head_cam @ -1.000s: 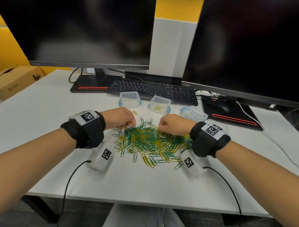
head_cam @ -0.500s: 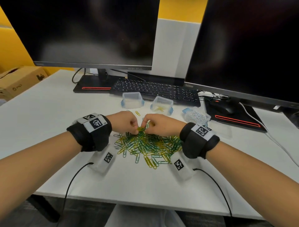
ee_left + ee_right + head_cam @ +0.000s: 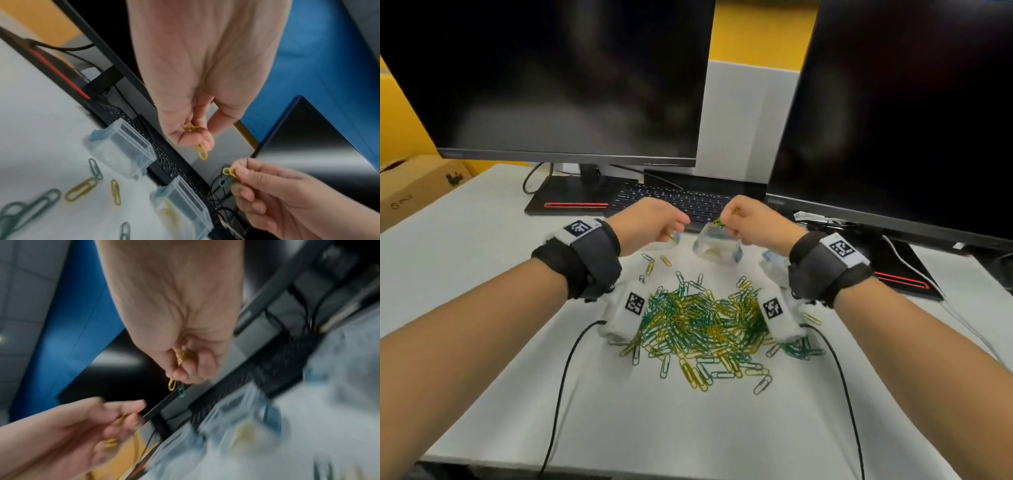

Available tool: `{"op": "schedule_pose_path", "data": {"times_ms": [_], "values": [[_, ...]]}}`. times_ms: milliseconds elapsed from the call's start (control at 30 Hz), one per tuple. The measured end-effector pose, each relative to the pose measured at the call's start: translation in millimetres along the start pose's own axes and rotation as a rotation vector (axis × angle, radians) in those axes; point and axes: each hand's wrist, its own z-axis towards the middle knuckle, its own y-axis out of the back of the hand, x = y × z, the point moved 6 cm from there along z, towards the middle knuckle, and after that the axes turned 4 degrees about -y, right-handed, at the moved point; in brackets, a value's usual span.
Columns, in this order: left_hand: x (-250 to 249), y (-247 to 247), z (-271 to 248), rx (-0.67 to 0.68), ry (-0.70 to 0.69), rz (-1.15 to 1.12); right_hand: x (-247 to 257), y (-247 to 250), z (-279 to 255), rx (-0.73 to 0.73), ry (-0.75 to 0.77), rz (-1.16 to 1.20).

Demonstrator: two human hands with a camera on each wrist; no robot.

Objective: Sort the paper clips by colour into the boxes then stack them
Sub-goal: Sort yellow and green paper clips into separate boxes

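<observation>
A heap of green, yellow and pale paper clips (image 3: 702,325) lies on the white desk. My left hand (image 3: 654,222) is raised beyond the heap and pinches yellow clips (image 3: 200,149), above the left clear box (image 3: 123,146), which it hides in the head view. My right hand (image 3: 750,219) hovers over the middle clear box (image 3: 717,245) and pinches a yellow and a green clip (image 3: 176,387). That box holds a few yellow clips. A third clear box (image 3: 774,263) sits partly hidden behind my right wrist.
A black keyboard (image 3: 681,202) lies just behind the boxes. Two dark monitors (image 3: 558,78) stand at the back, with their bases (image 3: 571,202) on the desk. A mouse pad and cables (image 3: 914,270) are at the right. A cardboard box (image 3: 414,188) sits far left.
Both hands have risen from the heap and moved away from me toward the boxes, each carrying clips. They have also drawn apart from each other.
</observation>
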Motion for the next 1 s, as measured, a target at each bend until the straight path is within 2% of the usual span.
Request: {"op": "schedule_pose_path", "data": {"times_ms": [67,167,267,367,433,533,567,633,733,833,933,1000], "values": [[2.0,0.6,13.4,-0.037,0.032,-0.080,-5.8,9.2,13.3,-0.006,-0.055,-0.029],[1.3,-11.9,22.2,0.000,-0.048,-0.111,-14.8,3.7,27.4,0.011,-0.086,-0.018],[5.1,-19.7,31.2,-0.035,-0.084,-0.180,-18.5,-5.6,37.0,-0.005,-0.047,-0.228],[11.3,-24.2,42.7,-0.045,-0.075,-0.182,-18.2,-13.7,41.4,0.043,0.002,-0.366],[14.5,-23.2,45.8,-0.055,-0.073,-0.150,-20.9,-14.2,43.3,0.040,-0.014,-0.360],[17.1,-20.4,48.2,-0.057,-0.068,-0.088,-22.8,-5.8,44.6,-0.072,-0.030,-0.278],[17.3,-20.8,49.5,-0.042,-0.068,-0.055,-22.2,-4.0,44.6,-0.091,-0.020,-0.268],[14.4,-24.0,51.1,-0.010,-0.099,0.072,-18.6,-9.0,41.8,-0.023,0.007,-0.339],[6.2,-36.3,50.3,0.087,-0.201,0.540,-15.2,-25.8,33.8,0.159,0.038,-0.615],[7.9,-53.0,41.8,0.273,-0.215,0.877,-13.9,-30.6,23.1,0.234,0.070,-0.622],[6.9,-55.3,32.8,0.310,-0.234,0.953,-10.8,-19.1,18.1,0.171,0.099,-0.537],[6.8,-56.9,26.0,0.342,-0.248,0.973,-8.6,-12.8,19.1,0.100,0.161,-0.622]]}}
